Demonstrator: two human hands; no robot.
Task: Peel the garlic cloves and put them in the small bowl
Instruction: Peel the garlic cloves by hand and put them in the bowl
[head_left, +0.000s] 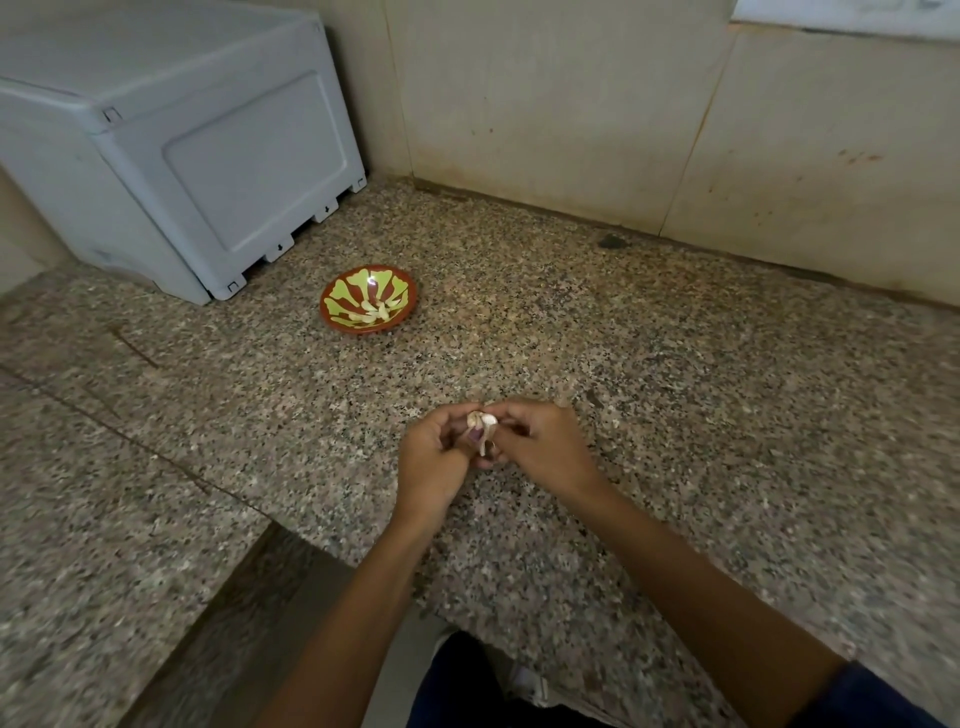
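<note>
Speckled granite tabletop (675, 364) fills scene, tiled wall (571, 104) behind. Large grey plastic box (182, 156) far left. Your left hand (436, 457) and right hand (545, 441) meet near centre, above tabletop, fingers of both curled, pinching one garlic clove (480, 423) with loose papery skin hanging between them. Small bowl (369, 304), red-brown with green pattern, sits farther back, left of hands, near box, holding several peeled cloves (375, 310).
</note>
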